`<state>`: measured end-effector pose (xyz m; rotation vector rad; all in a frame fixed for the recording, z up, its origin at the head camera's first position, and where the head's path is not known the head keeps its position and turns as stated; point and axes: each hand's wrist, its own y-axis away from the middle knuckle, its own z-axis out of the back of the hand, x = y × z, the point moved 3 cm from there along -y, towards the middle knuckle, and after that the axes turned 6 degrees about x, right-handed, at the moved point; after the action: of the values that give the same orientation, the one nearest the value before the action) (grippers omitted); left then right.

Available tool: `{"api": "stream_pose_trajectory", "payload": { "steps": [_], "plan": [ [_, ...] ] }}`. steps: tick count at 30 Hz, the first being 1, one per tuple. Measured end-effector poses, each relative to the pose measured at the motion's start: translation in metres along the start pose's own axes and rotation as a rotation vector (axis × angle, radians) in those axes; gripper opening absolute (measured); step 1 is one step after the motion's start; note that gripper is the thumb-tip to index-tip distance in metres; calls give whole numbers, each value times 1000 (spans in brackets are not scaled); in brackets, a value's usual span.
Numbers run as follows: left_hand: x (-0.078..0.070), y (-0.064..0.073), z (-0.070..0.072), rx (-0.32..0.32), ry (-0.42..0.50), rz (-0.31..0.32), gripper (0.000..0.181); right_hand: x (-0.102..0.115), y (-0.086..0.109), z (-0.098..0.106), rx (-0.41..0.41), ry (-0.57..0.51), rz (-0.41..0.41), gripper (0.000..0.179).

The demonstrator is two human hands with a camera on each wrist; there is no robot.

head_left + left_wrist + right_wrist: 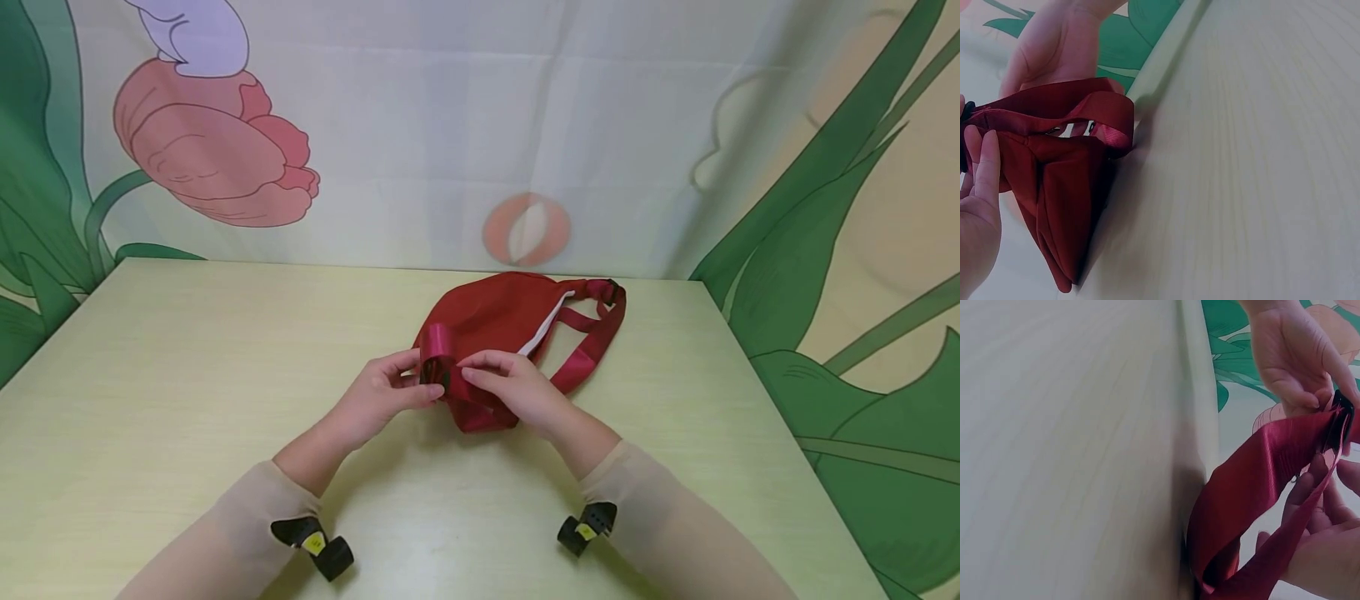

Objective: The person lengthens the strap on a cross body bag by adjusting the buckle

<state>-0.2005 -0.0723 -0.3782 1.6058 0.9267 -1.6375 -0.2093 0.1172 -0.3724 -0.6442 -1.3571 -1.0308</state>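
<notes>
A red waist bag with a white zipper lies on the table in front of the person. My left hand, at the bag's left end, holds a black buckle threaded with the shiny red strap, between thumb and fingers. Close beside it, my right hand pinches the strap with thumb and forefinger. Seen from the right wrist, the strap hangs in a broad loop below the buckle. The left wrist view shows the bag's body sagging under the hands, its tip down by the table.
At the bag's far right, another strap length curves out, with a small black fitting on it. The pale wooden table ends at a printed curtain behind. Both sleeves carry a small black camera.
</notes>
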Motion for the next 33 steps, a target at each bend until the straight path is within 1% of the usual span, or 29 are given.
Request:
{"api": "stream_pose_trajectory", "payload": {
  "steps": [3, 6, 9, 18, 25, 28, 33],
  "plan": [
    [-1, 1, 1, -9, 6, 0, 43, -1, 0, 2, 12, 25, 2, 25],
    [-2, 0, 2, -9, 8, 0, 44, -1, 1, 2, 18, 26, 4, 25],
    [-1, 0, 2, -9, 7, 0, 44, 0, 0, 1, 6, 27, 0, 24],
    [-1, -1, 1, 1, 27, -3, 43, 0, -3, -3, -13, -38, 1, 25],
    [-1, -2, -1, -3, 26, -9, 43, 3, -3, -8, -53, -79, 9, 22],
    [-1, -1, -1, -6, 13, -11, 43, 4, -2, -8, -35, -56, 17, 24],
    [-3, 2, 3, -19, -8, -11, 42, 3, 1, -3, 1, 47, 20, 26]
  ]
}}
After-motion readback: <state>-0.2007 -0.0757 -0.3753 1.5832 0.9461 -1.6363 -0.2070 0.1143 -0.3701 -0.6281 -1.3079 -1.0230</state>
